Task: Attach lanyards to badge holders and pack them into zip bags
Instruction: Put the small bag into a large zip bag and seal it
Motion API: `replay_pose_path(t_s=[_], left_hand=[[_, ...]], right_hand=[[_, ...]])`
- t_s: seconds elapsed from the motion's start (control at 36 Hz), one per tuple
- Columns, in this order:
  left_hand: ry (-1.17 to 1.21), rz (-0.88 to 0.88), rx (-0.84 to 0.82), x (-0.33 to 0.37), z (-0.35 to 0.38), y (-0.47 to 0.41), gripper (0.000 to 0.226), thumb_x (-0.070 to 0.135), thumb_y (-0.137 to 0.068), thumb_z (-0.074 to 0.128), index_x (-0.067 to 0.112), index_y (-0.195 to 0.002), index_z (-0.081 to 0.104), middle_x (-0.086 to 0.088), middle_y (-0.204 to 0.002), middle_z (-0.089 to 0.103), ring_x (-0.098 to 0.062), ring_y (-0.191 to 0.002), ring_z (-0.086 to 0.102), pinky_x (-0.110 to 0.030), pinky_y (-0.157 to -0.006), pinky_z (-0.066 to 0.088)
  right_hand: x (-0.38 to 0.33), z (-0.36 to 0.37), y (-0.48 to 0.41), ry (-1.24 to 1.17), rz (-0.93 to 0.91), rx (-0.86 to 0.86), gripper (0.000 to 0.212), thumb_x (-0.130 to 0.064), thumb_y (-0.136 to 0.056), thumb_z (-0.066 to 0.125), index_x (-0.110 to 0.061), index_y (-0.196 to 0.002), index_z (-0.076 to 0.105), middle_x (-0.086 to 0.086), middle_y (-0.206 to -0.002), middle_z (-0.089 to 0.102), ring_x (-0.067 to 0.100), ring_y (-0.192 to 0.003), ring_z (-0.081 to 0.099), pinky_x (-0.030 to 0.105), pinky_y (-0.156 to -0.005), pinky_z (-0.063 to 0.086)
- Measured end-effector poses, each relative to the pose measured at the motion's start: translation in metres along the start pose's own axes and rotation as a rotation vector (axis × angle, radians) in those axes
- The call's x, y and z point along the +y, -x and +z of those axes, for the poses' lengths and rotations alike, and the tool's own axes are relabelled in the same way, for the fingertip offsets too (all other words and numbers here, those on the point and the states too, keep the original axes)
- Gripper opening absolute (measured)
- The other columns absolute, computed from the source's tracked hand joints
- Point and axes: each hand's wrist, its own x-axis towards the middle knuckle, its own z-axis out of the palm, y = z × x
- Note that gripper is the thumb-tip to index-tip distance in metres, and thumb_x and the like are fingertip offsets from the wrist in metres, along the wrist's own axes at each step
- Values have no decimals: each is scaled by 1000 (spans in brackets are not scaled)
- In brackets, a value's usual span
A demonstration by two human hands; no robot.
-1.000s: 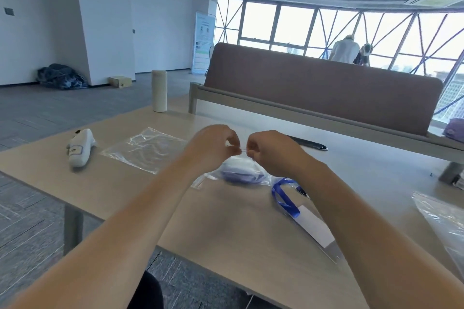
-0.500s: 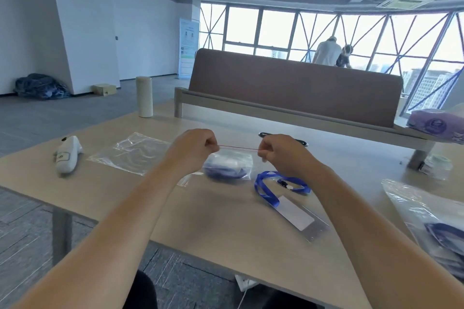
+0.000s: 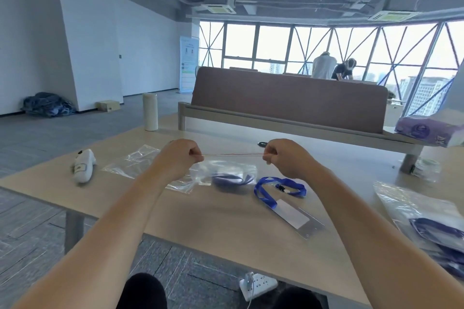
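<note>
Two hands meet at the centre of the frame and hold one zip bag [image 3: 226, 167] by its top edge. The left hand [image 3: 179, 158] pinches the left end with curled fingers, and the right hand [image 3: 288, 158] pinches the right end the same way. Between them the thin red seal line is pulled straight and level. The clear bag hangs below that line with a coiled blue lanyard [image 3: 231, 179] inside. Blur hides whether the bottom of the bag touches the table [image 3: 200, 228].

Just right of the bag, a second blue lanyard [image 3: 266, 192] lies looped on the table, joined to a clear badge holder [image 3: 297, 219] that points toward the lower right. A flat empty zip bag [image 3: 135, 160] lies left of the hands, and a white handheld device [image 3: 84, 168] lies further left. A pile of filled bags [image 3: 421, 218] sits at the right edge of the frame. A white bottle [image 3: 150, 111] stands upright at the far edge of the table, left of centre. At the upper right, a purple tissue pack [image 3: 426, 130] rests on a ledge.
</note>
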Motion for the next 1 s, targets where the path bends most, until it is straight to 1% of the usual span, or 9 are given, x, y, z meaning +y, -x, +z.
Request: replay_pose_path(t_s=[0.11,0.22,0.33,0.44,0.53,0.61,0.78,0.86,1.0], left_hand=[[143,-53,38,-4,-2,1,12,24,-94,66,14,-91,71,1,-91,68,-18,-85,61,-31,-74,45],[400,-126,120,1,3,0,9,20,-95,64,13,-96,70,-1,-87,68,-14,-72,59,-27,-64,44],[780,-225,170,8,14,-4,10,9,-98,58,6,-95,68,-6,-92,71,-19,-87,66,-27,-66,55],[1000,-254,207,18,16,-10,14,5,-100,54,8,-91,64,-7,-90,71,-16,-85,68,-26,-65,60],[1069,-243,245,26,13,-19,14,5,-100,55,7,-90,65,-8,-89,73,-17,-83,70,-24,-65,61],[1110,-233,269,32,6,-33,14,8,-100,57,6,-92,68,-8,-87,75,-17,-81,74,-25,-72,61],[1172,-169,300,51,-16,-68,11,6,-99,58,3,-97,68,-10,-86,75,-18,-81,75,-28,-79,61],[1180,-114,318,67,-28,-82,10,5,-98,59,5,-94,68,-11,-88,76,-19,-84,76,-32,-82,61],[1202,-47,329,97,-42,-97,10,6,-97,60,7,-91,68,-16,-95,75,-27,-93,75,-36,-88,59]], right_hand=[[2,-4,2,-82,43,38,13,-23,-99,55,-17,-93,64,-5,-87,64,13,-77,57,26,-68,45],[-1,-5,3,-277,97,117,12,-22,-100,54,-17,-93,63,-7,-76,61,13,-66,56,26,-64,44],[-3,0,-1,-517,173,199,9,-23,-98,59,-17,-94,64,-6,-71,66,6,-50,56,28,-59,50],[-7,-1,-5,-717,205,242,9,-19,-100,55,-13,-100,62,-4,-87,73,8,-56,64,21,-57,52],[-8,-6,-12,-890,208,263,13,-15,-102,52,-9,-105,62,2,-95,75,18,-71,73,27,-68,59],[-7,-17,-24,-965,194,297,14,-14,-101,54,-7,-103,65,5,-90,77,18,-79,75,32,-75,60],[-8,-49,-54,-1028,142,422,12,-7,-99,55,-2,-97,65,11,-85,77,23,-75,75,34,-72,61],[-12,-65,-64,-1061,134,468,12,-8,-100,53,1,-100,62,12,-85,76,26,-73,75,34,-66,61],[-8,-93,-62,-1036,109,525,8,-13,-101,51,-9,-100,57,7,-83,77,26,-71,75,40,-69,59]])
